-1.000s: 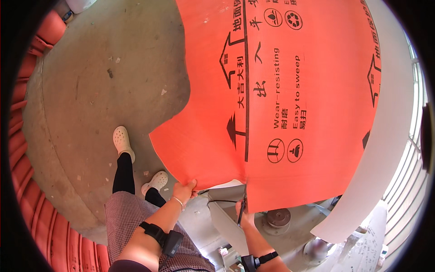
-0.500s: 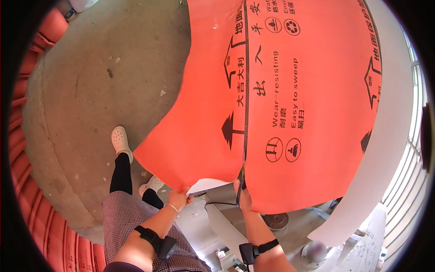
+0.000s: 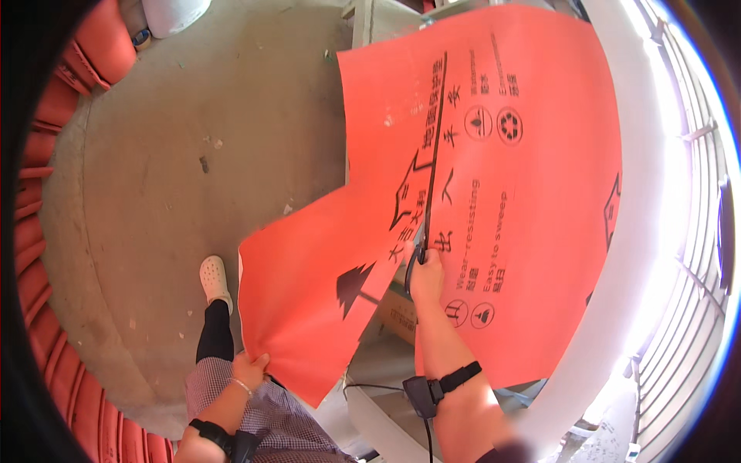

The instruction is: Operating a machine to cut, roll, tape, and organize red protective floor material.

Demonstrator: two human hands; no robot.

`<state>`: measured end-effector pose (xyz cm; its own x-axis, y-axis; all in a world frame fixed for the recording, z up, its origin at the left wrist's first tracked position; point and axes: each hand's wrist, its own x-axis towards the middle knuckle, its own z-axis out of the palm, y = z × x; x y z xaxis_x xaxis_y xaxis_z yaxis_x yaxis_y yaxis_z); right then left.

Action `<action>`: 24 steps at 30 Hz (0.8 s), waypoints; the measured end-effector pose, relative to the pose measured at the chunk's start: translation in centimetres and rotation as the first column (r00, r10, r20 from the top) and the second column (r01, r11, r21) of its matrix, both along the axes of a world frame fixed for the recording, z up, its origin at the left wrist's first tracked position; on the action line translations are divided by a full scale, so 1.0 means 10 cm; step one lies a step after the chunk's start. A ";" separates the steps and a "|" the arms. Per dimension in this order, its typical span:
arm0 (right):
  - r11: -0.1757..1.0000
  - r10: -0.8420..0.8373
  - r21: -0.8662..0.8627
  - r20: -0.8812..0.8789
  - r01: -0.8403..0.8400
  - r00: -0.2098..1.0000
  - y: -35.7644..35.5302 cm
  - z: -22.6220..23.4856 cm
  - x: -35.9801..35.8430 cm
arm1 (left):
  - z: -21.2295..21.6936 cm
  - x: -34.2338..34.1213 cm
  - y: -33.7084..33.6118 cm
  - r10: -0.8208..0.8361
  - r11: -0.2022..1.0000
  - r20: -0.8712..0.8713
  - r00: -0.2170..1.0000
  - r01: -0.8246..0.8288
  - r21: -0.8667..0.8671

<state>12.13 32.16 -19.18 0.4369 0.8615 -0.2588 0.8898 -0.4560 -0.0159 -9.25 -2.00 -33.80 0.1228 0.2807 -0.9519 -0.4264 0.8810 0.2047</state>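
A large red floor-protection sheet with black print lies across a raised surface and is split along a printed black line. My right hand grips black-handled scissors, their blades at the inner end of the slit. To the left, the cut flap of the sheet hangs away from the main part. My left hand pinches the flap's near edge, pulling creases into it. A gap between flap and sheet opens below the scissors.
Several rolled red sheets line the left side. A white curved band borders the sheet on the right. Under the slit a cardboard box and a black cable show. My pale clog rests on the concrete floor.
My right hand has moved far forward with the scissors, lengthening the slit along the black line. My left hand has drawn the flap left and nearer, away from the main sheet.
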 end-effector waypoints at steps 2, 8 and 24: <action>1.000 0.025 0.006 0.077 -0.025 0.997 0.30 0.04 -0.18 | -0.03 -0.38 0.01 -0.079 0.986 -0.144 0.986 0.098 0.136; 0.994 0.097 0.037 0.166 -0.104 0.981 1.11 0.07 -0.91 | 0.04 -1.48 -0.01 -0.088 0.996 -0.182 0.979 0.088 -0.008; 0.979 0.182 0.109 -0.076 -0.174 0.980 3.83 0.17 -1.88 | -0.12 -1.93 -0.87 0.304 0.872 -0.428 0.851 -0.430 -0.235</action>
